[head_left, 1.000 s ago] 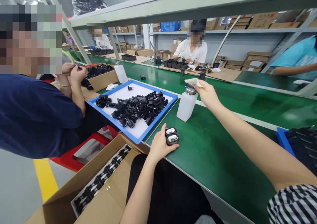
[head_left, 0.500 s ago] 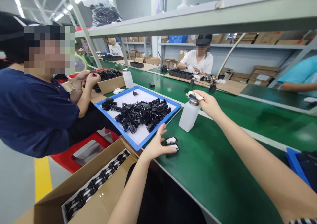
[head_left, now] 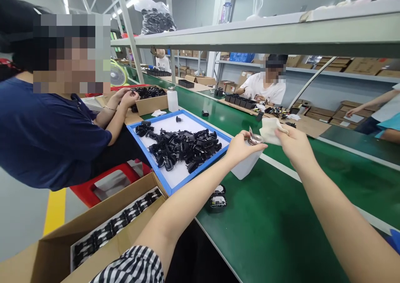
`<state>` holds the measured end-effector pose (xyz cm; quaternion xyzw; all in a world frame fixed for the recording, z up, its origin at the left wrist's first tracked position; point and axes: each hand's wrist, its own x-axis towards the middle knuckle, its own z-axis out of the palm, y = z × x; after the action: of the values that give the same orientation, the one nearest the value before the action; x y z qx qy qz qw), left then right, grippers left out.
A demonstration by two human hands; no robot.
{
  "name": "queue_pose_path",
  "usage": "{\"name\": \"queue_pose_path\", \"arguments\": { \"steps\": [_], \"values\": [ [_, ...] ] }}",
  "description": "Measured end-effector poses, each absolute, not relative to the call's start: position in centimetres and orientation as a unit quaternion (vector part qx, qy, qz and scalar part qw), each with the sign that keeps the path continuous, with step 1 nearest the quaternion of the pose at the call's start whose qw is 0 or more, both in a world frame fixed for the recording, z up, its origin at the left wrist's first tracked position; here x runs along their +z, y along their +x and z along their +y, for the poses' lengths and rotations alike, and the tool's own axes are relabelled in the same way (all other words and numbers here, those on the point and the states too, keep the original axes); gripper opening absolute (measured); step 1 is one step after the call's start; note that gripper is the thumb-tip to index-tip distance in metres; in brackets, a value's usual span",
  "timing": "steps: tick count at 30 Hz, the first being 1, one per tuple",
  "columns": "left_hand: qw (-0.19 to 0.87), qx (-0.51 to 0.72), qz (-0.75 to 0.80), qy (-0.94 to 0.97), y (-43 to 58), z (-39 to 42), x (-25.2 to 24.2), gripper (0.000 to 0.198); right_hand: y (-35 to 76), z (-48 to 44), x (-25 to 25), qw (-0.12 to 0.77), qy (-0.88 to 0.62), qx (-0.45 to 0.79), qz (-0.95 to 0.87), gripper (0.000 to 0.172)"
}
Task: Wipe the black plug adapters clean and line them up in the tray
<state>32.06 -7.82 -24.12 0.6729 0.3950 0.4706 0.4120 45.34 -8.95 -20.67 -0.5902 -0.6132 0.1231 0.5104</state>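
Flagging spill risk: left hand (head_left: pixel 243 147) with fingers closed around the bottle (head_left: pixel 246 168) on the table (head_left: pixel 265 233), right hand (head_left: pixel 295 146) pinching a cloth (head_left: pixel 270 131); a slack grip could tip the bottle into the tray (head_left: pixel 146 160) of plugs (head_left: pixel 184 147).

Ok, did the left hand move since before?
Yes: the left hand moved up along the rim of the blue tray, from the black devices to the bottle's metal cap.

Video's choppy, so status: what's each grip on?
Left grip on translucent plastic bottle, metal top; right grip holding cream cloth. Blue-rimmed tray of black plugs alongside.
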Motion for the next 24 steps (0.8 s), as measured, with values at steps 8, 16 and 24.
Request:
{"name": "queue_pose_path", "arguments": {
  "steps": [8,16,24],
  "values": [
    [0.497,0.47,0.303,0.664,32.3,-6.9,-25.7,0.074,43.0,-9.7,-21.3,0.483,-0.572,0.068,-0.659,0.032],
    [0.511,0.477,0.289,0.654,32.3,-7.0,-25.9,0.064,42.1,-10.4,-22.7,0.423,-0.604,0.014,-0.675,0.043],
    [0.519,0.477,0.27,0.655,32.2,-6.9,-26.1,0.065,42.3,-10.3,-23.2,0.45,-0.588,-0.001,-0.672,0.041]
  ]
}}
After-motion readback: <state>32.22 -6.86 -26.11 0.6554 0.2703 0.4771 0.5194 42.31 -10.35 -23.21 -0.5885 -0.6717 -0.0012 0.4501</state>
